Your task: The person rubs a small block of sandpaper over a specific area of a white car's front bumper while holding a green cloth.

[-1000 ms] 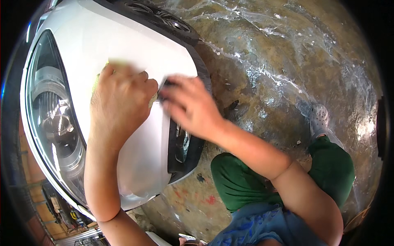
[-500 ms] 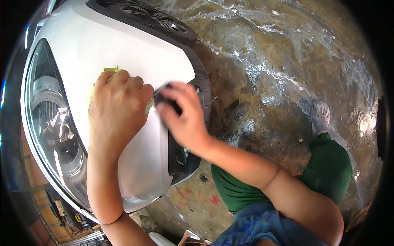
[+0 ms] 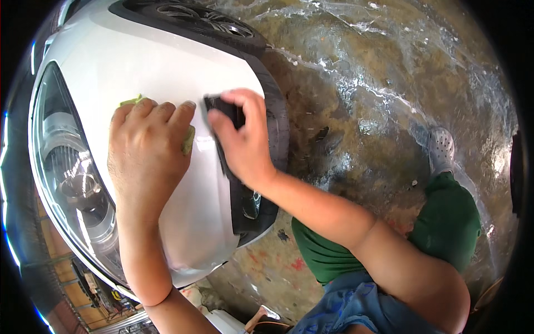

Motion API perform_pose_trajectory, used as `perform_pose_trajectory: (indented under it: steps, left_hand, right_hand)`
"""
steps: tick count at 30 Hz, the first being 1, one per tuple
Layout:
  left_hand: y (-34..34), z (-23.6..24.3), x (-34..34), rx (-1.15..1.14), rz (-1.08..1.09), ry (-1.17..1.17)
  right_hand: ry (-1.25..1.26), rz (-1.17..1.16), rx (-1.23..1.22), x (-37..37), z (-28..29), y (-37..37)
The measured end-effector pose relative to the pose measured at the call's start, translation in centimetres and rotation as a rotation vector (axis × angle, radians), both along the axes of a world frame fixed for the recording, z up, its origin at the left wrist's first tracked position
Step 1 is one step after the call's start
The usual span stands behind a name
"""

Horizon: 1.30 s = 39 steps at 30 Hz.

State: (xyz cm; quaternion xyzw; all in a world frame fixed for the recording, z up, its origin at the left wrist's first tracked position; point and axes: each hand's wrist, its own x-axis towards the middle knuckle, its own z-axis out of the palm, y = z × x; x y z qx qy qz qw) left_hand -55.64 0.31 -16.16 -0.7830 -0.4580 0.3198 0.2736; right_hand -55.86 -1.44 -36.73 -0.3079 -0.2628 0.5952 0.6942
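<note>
A white car's front corner fills the left side of the view. My left hand is closed on a crumpled yellow-green cloth, pressed to the paint between the headlight and the dark trim. Just right of it, my right hand grips a black pad-like object at the panel's right edge, near the dark trim; its fingers and the object are slightly blurred, and much of the object is hidden under the hand.
The headlight lies left of my hands. The wheel is at the top. A wet, stained concrete floor spreads right, with my clog and green-clad legs on it. Assorted items lie at lower left.
My left hand has shifted leftward with the cloth. My right hand has moved a little upward with the black object since half a second ago, uncovering more of it.
</note>
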Motion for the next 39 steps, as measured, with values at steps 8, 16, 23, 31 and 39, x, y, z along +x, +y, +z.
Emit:
perform_pose_trajectory:
  steps: [8, 16, 23, 31, 39]
  left_hand:
    - [-0.2, 0.0, 0.3, -0.001, 0.002, 0.000]
    - [-0.3, 0.0, 0.2, 0.002, 0.007, -0.004]
    - [-0.2, 0.0, 0.1, -0.022, 0.015, -0.029]
    - [-0.1, -0.4, 0.2, -0.016, 0.017, -0.024]
    - [-0.4, -0.7, -0.2, -0.034, 0.005, -0.032]
  right_hand:
    - [-0.039, -0.046, 0.171, -0.4, 0.1, -6.4]
    - [0.046, 0.060, 0.138, -0.1, 1.4, -9.3]
    - [0.065, 0.015, -0.079, -1.1, 0.5, -2.5]
    - [0.348, 0.112, -0.302, -0.2, 1.5, 0.1]
    - [-0.011, 0.020, -0.076, -0.8, 0.4, -1.9]
